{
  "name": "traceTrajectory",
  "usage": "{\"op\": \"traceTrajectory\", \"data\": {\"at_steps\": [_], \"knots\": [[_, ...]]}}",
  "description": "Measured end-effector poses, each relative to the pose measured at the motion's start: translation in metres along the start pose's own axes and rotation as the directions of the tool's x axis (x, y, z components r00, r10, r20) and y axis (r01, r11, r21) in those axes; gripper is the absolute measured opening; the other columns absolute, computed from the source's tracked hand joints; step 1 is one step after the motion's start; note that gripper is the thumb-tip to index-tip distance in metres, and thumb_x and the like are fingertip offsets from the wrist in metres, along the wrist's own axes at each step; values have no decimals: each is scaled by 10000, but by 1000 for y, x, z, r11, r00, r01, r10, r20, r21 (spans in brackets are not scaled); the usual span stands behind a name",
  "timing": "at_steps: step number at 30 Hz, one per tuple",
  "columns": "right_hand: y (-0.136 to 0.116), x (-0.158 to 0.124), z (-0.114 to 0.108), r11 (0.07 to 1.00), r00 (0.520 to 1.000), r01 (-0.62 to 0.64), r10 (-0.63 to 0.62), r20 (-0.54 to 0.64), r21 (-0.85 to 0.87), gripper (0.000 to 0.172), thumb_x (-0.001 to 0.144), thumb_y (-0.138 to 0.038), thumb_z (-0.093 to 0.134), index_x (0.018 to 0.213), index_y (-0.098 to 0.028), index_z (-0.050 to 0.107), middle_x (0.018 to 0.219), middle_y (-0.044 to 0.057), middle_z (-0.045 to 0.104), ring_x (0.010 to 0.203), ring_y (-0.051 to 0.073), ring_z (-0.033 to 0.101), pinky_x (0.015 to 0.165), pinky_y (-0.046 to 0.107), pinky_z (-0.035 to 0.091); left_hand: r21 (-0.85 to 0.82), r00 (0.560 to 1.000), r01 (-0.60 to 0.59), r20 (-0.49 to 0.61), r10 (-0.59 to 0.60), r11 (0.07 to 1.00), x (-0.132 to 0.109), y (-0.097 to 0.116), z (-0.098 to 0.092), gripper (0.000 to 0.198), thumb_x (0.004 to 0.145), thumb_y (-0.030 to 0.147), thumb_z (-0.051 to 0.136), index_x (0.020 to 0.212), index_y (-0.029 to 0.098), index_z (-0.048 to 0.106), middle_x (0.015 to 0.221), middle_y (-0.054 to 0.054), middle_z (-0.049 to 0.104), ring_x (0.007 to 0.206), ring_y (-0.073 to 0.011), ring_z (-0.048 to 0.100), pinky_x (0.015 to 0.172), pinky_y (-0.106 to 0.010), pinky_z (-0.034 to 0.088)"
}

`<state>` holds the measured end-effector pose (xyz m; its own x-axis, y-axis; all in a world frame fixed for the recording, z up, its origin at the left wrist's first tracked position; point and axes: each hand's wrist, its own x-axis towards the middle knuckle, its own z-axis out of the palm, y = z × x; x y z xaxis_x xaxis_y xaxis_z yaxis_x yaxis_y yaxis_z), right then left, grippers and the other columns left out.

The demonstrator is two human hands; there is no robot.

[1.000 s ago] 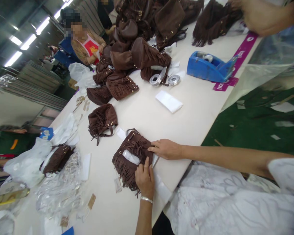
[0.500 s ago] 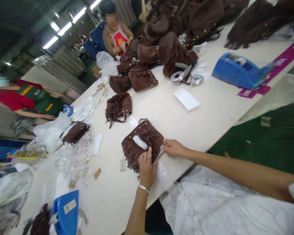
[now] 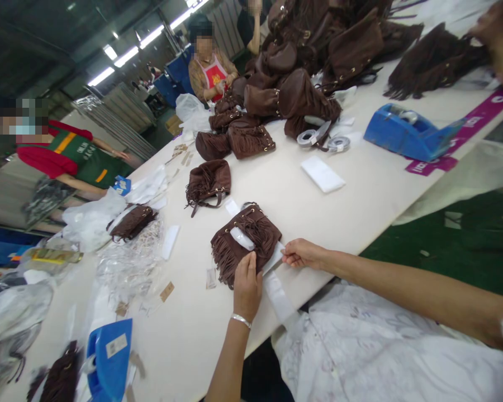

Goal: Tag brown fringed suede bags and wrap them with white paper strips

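A brown fringed bag (image 3: 245, 237) lies on the table before me, with a small white wrapped piece (image 3: 242, 238) on its front. My left hand (image 3: 247, 285), a silver bracelet at the wrist, rests with outstretched fingers on the bag's near edge. Just right of the bag, my right hand (image 3: 302, 253) is closed in a pinch on a thin white sheet (image 3: 275, 258), which reaches to the bag's edge. Another white strip (image 3: 279, 298) lies between my hands and the table edge. How far the sheet goes under the bag is hidden.
Single brown bag (image 3: 209, 184) behind; large heap of brown bags (image 3: 262, 100) farther back. Blue tape dispensers stand at right (image 3: 411, 131) and lower left (image 3: 109, 360). White folded stack (image 3: 322, 173), clear plastic bags (image 3: 128, 265) at left. Co-workers (image 3: 212, 70) stand across the table; another person's hand (image 3: 501, 33) is upper right.
My right hand has drawn slightly away from the bag, and more of the white sheet shows between them. My left hand stays at the bag's near edge. The view has shifted a little.
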<state>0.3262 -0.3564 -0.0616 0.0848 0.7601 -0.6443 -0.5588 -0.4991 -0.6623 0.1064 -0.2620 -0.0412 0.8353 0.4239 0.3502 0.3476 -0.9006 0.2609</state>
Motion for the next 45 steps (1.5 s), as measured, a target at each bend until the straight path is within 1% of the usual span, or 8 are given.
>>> {"op": "traceTrajectory", "data": {"at_steps": [10,18,22,27,32,35,38,45], "knots": [[3,-1,19,997,996,11,-5,-85,76,183,913,-116,545,731,-104,570,578,50,658,442,84,584,447,165,519,135,1000,-9,-3,9,991,-21,-3,8,629,934,74,389,1518,227,211,1456,-113,478,1400,-221,367,1120,-503,386],[7,0,27,993,996,16,-6,-91,113,159,916,-124,536,760,-110,563,634,65,683,488,94,614,477,179,540,121,1000,-2,-8,3,993,-18,-5,9,607,947,66,336,1520,208,196,1432,-109,507,1372,-211,413,1107,-482,417],[9,0,27,989,994,51,-37,-102,140,190,934,-119,492,754,-112,553,655,72,686,500,89,616,514,191,557,137,1000,-2,26,-1,991,-17,-2,2,623,950,108,375,1527,206,161,1470,-114,460,1406,-222,358,1128,-507,379],[12,2,27,985,993,64,-47,-108,157,157,924,-119,518,774,-108,565,683,88,697,516,94,627,547,198,566,186,986,162,3,-166,969,-23,0,-15,823,896,342,585,1532,156,97,1558,-170,290,1472,-317,159,1168,-636,179],[12,4,28,986,994,46,-30,-101,162,145,916,-122,531,778,-106,571,687,93,699,540,108,643,549,206,571,42,940,341,-5,-342,939,-37,-2,-17,897,837,343,667,1531,203,115,1613,-163,76,1483,-330,78,1159,-587,238],[11,5,29,988,996,35,-21,-91,151,145,912,-122,536,775,-102,581,688,99,701,543,114,646,548,209,572,-45,920,393,9,-393,919,-41,-3,-12,905,831,301,671,1532,230,103,1619,-141,35,1486,-313,81,1162,-553,259],[12,5,30,990,995,41,-28,-98,136,144,908,-121,541,771,-104,582,699,100,704,552,109,646,565,203,574,-60,920,391,-13,-392,918,-43,-5,-8,818,868,280,617,1528,254,134,1618,-113,83,1485,-290,111,1167,-534,268],[11,4,31,998,990,58,-52,-133,35,155,928,-147,520,779,-121,555,717,85,700,560,96,641,588,199,572,25,953,301,-52,-299,953,-53,-20,3,638,914,261,549,1492,256,277,1554,-90,323,1464,-280,209,1139,-533,343]]}}
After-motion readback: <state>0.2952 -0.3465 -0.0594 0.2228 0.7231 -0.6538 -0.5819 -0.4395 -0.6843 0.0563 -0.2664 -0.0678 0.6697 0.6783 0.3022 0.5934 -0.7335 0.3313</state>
